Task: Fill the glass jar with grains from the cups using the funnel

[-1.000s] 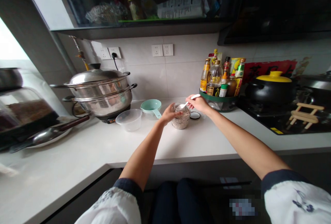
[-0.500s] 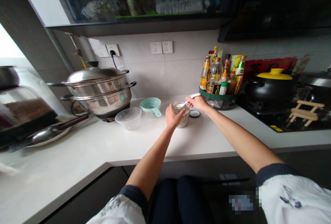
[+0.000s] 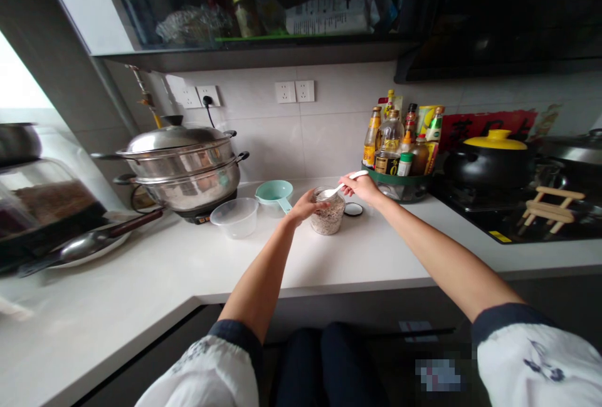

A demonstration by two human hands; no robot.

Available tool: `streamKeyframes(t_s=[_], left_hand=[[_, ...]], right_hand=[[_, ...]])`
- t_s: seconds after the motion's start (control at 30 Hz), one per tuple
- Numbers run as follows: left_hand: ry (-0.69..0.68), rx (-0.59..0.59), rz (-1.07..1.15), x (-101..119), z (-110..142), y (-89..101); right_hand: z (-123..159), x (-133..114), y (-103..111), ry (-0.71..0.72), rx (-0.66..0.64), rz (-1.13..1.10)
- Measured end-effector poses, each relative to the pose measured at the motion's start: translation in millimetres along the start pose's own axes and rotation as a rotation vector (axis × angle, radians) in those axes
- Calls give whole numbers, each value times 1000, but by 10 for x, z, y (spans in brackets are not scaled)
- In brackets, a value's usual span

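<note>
A clear jar of pale, brown-flecked flakes stands uncapped on the counter. My left hand is closed around its upper left side, thumb across the front; the far fingertips are hidden. Pinched in my right hand is a white spoon, tilted with its bowl end down in the jar's mouth. A round dark-rimmed lid lies just right of the jar. To the left stand a mint-green strainer or scoop with a handle and a clear plastic bowl.
A two-tier steamer pot stands at the back left, beside a pan. A green-rimmed tray of bottles is behind my right hand. On the right hob sit a black pot with yellow lid and a small wooden stand.
My left hand has shifted left around the jar, baring more of its front. The spoon still dips into the jar's mouth in my right hand.
</note>
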State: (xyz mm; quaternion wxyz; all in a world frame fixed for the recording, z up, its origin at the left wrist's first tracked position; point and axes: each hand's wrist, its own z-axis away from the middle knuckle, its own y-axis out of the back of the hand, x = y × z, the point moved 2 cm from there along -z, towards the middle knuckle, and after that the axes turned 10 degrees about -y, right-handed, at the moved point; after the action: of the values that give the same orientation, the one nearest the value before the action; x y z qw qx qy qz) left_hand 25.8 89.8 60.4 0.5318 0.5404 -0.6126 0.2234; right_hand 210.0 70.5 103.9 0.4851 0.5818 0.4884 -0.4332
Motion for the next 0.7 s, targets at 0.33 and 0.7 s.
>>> streamKeyframes(t_s=[0.33, 0.7], left_hand=[[-108, 306, -297, -50, 131, -150], [-156, 267, -358, -56, 125, -139]], right_hand=[[-29, 83, -131, -44, 40, 75], [-103, -14, 26, -74, -95, -40]])
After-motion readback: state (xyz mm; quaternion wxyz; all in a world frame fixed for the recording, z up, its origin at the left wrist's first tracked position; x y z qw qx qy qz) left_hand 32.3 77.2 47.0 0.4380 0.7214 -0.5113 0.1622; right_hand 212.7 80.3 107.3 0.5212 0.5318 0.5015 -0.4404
